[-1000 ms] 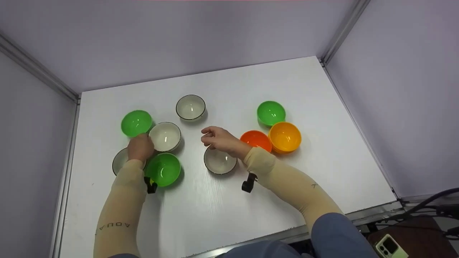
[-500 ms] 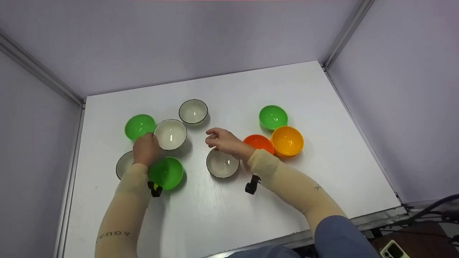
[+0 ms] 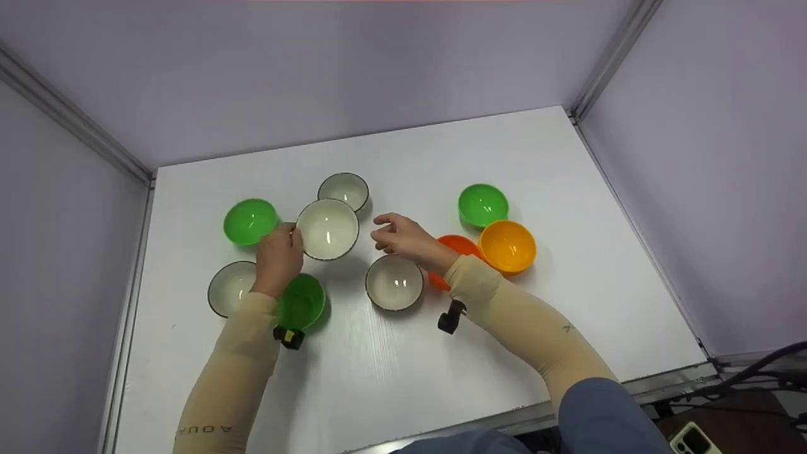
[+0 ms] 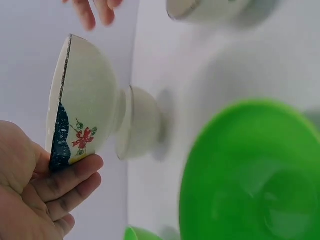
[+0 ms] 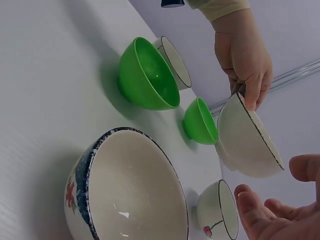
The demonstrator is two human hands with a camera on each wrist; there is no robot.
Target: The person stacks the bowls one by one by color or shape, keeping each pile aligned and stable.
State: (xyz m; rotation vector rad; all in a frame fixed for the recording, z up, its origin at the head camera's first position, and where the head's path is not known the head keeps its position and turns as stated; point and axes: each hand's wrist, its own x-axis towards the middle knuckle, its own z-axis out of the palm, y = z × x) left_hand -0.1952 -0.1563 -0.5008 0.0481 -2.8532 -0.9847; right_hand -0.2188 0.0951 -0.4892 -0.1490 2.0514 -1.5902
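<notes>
My left hand [image 3: 279, 258] pinches the rim of a white bowl [image 3: 328, 229] with a dark edge, thumb at the lip and fingers under its side. In the left wrist view this bowl [image 4: 90, 95], painted with a red flower and a blue patch, is lifted off the table. My right hand [image 3: 406, 238] hovers with fingers parted and holds nothing, just right of the lifted bowl. Below it stands another white bowl [image 3: 394, 282]. Behind the lifted bowl sits a third white bowl [image 3: 345, 188], partly covered in the head view.
Left, a green bowl [image 3: 250, 222], a white bowl [image 3: 229, 289] and a second green bowl [image 3: 306, 301] surround my left forearm. Right stand a green bowl [image 3: 483, 205], a yellow-orange bowl [image 3: 507, 247] and a red-orange bowl [image 3: 459, 244], partly behind my right wrist. Walls border the white table [image 3: 378, 378].
My left hand has taken the white bowl from beside the left green bowl, lifted it and carried it right toward my right hand. The right hand stays nearly in place, its fingers slightly more spread.
</notes>
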